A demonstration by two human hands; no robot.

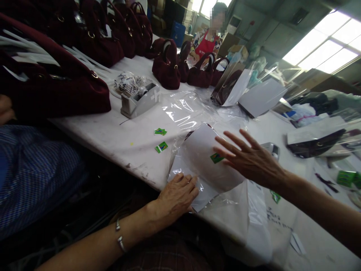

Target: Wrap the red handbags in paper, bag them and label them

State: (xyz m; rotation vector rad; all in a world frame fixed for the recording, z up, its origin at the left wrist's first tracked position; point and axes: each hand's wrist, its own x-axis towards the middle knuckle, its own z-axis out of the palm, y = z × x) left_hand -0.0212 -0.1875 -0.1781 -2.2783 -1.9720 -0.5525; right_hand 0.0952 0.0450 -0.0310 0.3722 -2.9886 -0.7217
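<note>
A single head-worn camera looks forward and down across a white table (pixel 118 135) from its near edge, tilted so the tabletop runs diagonally. Both hands, left (pixel 176 195) and right (pixel 251 160), sit close below the lens; the workshop's far windows (pixel 324 49) fill the upper right.

I am pressing my left hand (pixel 179 194) flat on the near corner of a clear plastic bag (pixel 203 162) holding a white sheet, at the table (pixel 113 130) edge. My right hand (pixel 248 160) is hovering open above it, fingers spread beside a green sticker (pixel 216 157). Two more stickers (pixel 160 139) are lying near a tape dispenser (pixel 140 100) and maroon handbags (pixel 166 67).
</note>
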